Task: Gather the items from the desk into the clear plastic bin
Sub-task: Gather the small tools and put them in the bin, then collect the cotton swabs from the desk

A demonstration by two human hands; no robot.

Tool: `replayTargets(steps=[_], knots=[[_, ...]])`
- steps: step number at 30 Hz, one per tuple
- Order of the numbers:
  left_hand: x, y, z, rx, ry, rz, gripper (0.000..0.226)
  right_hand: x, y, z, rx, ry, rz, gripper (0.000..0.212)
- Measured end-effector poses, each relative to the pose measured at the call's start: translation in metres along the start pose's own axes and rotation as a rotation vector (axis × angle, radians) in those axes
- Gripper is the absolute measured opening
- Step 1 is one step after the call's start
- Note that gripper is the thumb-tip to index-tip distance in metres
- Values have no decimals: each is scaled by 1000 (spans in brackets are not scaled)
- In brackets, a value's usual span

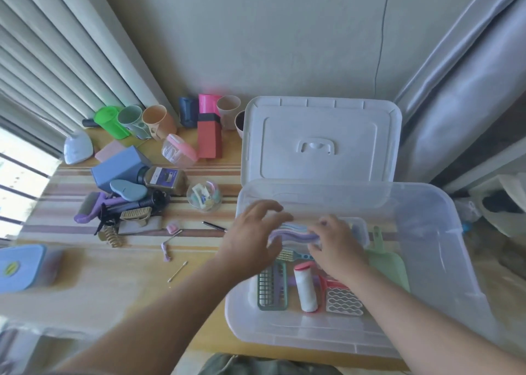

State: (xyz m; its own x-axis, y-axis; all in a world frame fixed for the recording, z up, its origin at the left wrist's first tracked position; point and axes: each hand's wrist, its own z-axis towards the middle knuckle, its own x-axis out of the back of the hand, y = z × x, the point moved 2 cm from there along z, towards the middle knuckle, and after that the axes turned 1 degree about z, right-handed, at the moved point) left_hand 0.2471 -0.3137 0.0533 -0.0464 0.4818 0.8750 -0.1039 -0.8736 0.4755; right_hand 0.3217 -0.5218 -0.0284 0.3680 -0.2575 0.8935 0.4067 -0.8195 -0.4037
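Over the clear plastic bin [427,261], left hand [256,232] and right hand [333,249] grip opposite ends of a small clear case of pastel sticks [296,232], long axis lying left-right between them, above items already binned.

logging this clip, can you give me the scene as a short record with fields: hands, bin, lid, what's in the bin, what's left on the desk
hands: left hand and right hand both on a small clear case of pastel items, inside the bin
bin: clear plastic bin, open
lid: white lid propped behind bin
in bin: lint roller, green grid piece, green paddle
on desk: cups, red box, cotton swab
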Motion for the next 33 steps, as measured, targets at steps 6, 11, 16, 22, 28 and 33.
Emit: replayTargets(steps=[6, 11, 16, 22, 28, 33], knots=[[47, -112, -16, 341, 185, -4, 39, 45, -104, 39, 215, 367, 195, 32], [38, -210, -76, 614, -157, 93, 43, 13, -219, 71, 395, 251, 170, 34], [24, -274, -134, 710, -294, 7, 51, -79, -268, 106, 129, -208, -52, 38], [22, -310, -136, 651, -309, -91, 75, -147, -243, 132, -338, -406, -51, 46], [14, -325, -121, 328, -575, 193, 92, -169, -245, 126, -267, -398, -204, 42], [15, -333, -118, 263, -578, 181, 82, -175, -261, 114, -192, -407, -282, 44]])
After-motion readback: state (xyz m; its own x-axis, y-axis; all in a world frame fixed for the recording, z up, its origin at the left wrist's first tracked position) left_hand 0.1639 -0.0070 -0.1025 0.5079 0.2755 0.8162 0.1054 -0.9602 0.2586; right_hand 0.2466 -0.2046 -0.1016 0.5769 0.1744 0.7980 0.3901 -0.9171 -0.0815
